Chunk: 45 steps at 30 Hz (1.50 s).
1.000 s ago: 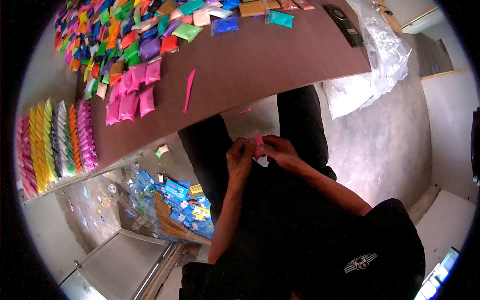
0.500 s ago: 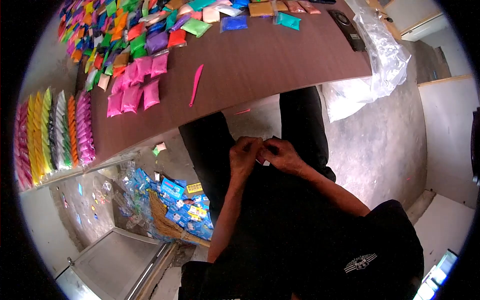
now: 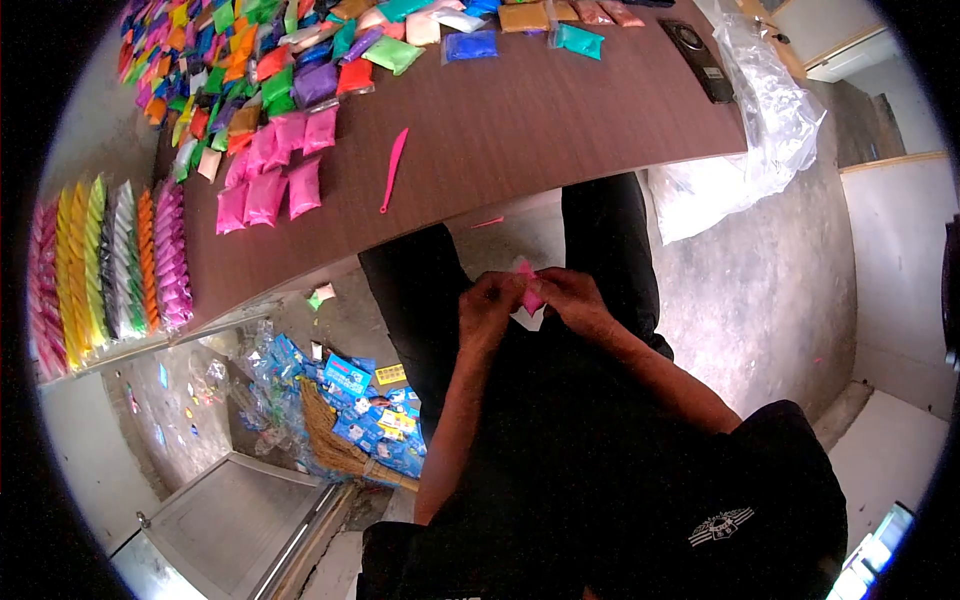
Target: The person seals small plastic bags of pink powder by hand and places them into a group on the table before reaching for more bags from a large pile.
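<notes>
A small pink packet (image 3: 531,290) is held between my two hands above my lap, just off the table's front edge. My left hand (image 3: 489,303) pinches its left side with curled fingers. From the right, my right hand (image 3: 572,302) grips the other side, fingers closed. Part of the packet is hidden by the fingers, and a whitish patch shows just below it. On the table lie several similar pink packets (image 3: 265,198) in a cluster, with a pink plastic knife (image 3: 395,170) to their right.
The brown table (image 3: 480,120) carries a heap of coloured packets (image 3: 230,60) and a black device (image 3: 700,62). Twisted coloured packs (image 3: 100,270) stand at the left. Clear plastic (image 3: 765,120) hangs off the right end. A broom (image 3: 330,430) lies by blue wrappers (image 3: 375,425) below.
The packet in my hands has turned or come up, so its pink face now shows between the fingers. My hands stay in nearly the same place. The table things have not moved.
</notes>
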Each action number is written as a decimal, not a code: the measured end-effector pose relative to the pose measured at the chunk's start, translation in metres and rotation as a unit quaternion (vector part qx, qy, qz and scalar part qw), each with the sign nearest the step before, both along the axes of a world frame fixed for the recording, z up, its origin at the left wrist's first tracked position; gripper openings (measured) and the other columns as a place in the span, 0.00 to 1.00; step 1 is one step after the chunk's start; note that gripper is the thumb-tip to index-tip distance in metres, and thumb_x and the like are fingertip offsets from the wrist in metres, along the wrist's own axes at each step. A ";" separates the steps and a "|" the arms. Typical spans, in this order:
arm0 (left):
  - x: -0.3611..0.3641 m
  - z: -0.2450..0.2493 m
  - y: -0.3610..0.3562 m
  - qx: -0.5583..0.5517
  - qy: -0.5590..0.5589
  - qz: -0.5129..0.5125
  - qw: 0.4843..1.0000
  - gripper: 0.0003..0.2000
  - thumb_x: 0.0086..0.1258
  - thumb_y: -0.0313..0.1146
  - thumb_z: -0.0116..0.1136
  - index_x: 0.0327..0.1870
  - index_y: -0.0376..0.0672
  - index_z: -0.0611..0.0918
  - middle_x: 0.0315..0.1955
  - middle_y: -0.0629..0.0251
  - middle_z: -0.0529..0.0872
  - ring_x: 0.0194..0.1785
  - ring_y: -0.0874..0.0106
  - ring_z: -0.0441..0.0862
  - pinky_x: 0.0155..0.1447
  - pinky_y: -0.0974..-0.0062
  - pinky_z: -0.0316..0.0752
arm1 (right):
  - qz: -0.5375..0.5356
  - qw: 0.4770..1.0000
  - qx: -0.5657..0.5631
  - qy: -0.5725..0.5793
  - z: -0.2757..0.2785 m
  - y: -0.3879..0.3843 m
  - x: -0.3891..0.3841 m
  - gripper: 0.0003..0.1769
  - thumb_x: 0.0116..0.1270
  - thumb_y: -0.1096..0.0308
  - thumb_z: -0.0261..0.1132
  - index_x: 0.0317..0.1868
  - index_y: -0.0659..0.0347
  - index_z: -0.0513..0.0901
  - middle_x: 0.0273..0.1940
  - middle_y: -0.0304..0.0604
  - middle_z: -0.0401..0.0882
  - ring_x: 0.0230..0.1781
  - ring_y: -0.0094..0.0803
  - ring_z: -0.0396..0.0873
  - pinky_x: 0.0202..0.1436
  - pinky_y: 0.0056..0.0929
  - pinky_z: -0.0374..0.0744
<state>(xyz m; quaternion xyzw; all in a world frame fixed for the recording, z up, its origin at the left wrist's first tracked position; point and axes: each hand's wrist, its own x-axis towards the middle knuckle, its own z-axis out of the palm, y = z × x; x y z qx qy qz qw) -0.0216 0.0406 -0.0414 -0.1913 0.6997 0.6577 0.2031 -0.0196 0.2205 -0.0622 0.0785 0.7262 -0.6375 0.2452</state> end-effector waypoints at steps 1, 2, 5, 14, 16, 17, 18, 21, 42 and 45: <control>0.000 0.000 -0.001 -0.013 0.017 0.000 1.000 0.14 0.76 0.40 0.66 0.45 0.35 0.88 0.34 0.63 0.89 0.37 0.76 0.83 0.44 0.75 0.79 | -0.006 1.000 -0.016 -0.017 -0.001 -0.001 0.000 0.20 0.80 0.56 0.64 0.54 0.66 0.87 0.44 0.45 0.89 0.43 0.32 0.86 0.49 0.34 0.84; 0.001 -0.002 -0.003 -0.015 0.016 0.001 1.000 0.14 0.76 0.40 0.66 0.45 0.35 0.88 0.34 0.63 0.89 0.37 0.76 0.83 0.44 0.75 0.79 | -0.011 0.999 -0.032 -0.033 -0.002 -0.003 0.000 0.20 0.80 0.55 0.64 0.54 0.66 0.87 0.44 0.45 0.89 0.42 0.32 0.86 0.49 0.33 0.84; 0.002 -0.005 -0.005 -0.015 0.057 -0.001 0.998 0.14 0.76 0.40 0.67 0.44 0.35 0.88 0.33 0.63 0.89 0.37 0.76 0.83 0.43 0.75 0.78 | 0.031 0.996 -0.007 -0.088 0.009 -0.002 -0.005 0.21 0.80 0.54 0.63 0.54 0.66 0.87 0.44 0.45 0.89 0.42 0.31 0.86 0.48 0.33 0.83; -0.004 0.007 0.003 -0.017 -0.046 -0.036 0.998 0.16 0.75 0.43 0.68 0.45 0.36 0.87 0.37 0.63 0.89 0.40 0.74 0.82 0.47 0.75 0.77 | -0.040 0.996 -0.073 -0.040 -0.014 0.002 0.000 0.20 0.79 0.54 0.65 0.50 0.66 0.88 0.39 0.41 0.88 0.38 0.27 0.84 0.43 0.30 0.83; -0.003 -0.001 0.002 -0.034 -0.037 -0.019 0.999 0.15 0.74 0.42 0.69 0.43 0.37 0.87 0.35 0.64 0.88 0.39 0.75 0.82 0.45 0.75 0.76 | -0.035 0.997 -0.049 -0.050 -0.009 -0.002 -0.003 0.21 0.79 0.53 0.65 0.51 0.66 0.88 0.39 0.42 0.89 0.38 0.28 0.84 0.44 0.30 0.83; -0.002 -0.006 0.002 -0.035 -0.037 -0.019 0.998 0.15 0.74 0.42 0.69 0.43 0.37 0.87 0.35 0.64 0.88 0.39 0.75 0.82 0.45 0.75 0.76 | -0.029 0.998 -0.025 -0.059 -0.007 -0.003 -0.004 0.22 0.79 0.53 0.65 0.52 0.66 0.88 0.40 0.43 0.89 0.38 0.28 0.84 0.44 0.30 0.83; -0.002 -0.010 0.001 -0.039 -0.024 -0.013 0.999 0.14 0.74 0.42 0.69 0.43 0.37 0.87 0.34 0.65 0.88 0.38 0.76 0.81 0.43 0.75 0.76 | -0.029 0.998 -0.025 -0.059 -0.008 -0.005 -0.004 0.22 0.79 0.53 0.65 0.52 0.66 0.88 0.40 0.43 0.89 0.38 0.28 0.84 0.44 0.30 0.83; 0.002 -0.015 -0.001 -0.042 0.003 -0.013 0.999 0.15 0.74 0.42 0.69 0.43 0.36 0.87 0.33 0.64 0.88 0.37 0.75 0.81 0.42 0.74 0.76 | -0.023 0.997 -0.017 -0.065 -0.010 -0.006 -0.004 0.22 0.79 0.52 0.65 0.55 0.65 0.88 0.42 0.44 0.89 0.41 0.28 0.84 0.46 0.30 0.83; 0.002 -0.008 0.001 -0.098 0.006 -0.122 0.988 0.13 0.76 0.41 0.66 0.44 0.37 0.88 0.36 0.64 0.90 0.38 0.74 0.84 0.43 0.74 0.78 | -0.047 0.993 -0.075 -0.074 0.001 -0.001 -0.011 0.17 0.78 0.57 0.65 0.54 0.64 0.85 0.44 0.38 0.85 0.43 0.26 0.80 0.50 0.27 0.78; 0.003 -0.005 0.005 -0.091 0.016 -0.110 0.990 0.13 0.76 0.41 0.66 0.44 0.37 0.87 0.35 0.65 0.89 0.37 0.74 0.83 0.43 0.74 0.78 | -0.043 0.992 -0.097 -0.068 -0.007 0.001 -0.010 0.16 0.78 0.59 0.65 0.54 0.64 0.85 0.46 0.40 0.86 0.44 0.26 0.81 0.51 0.27 0.79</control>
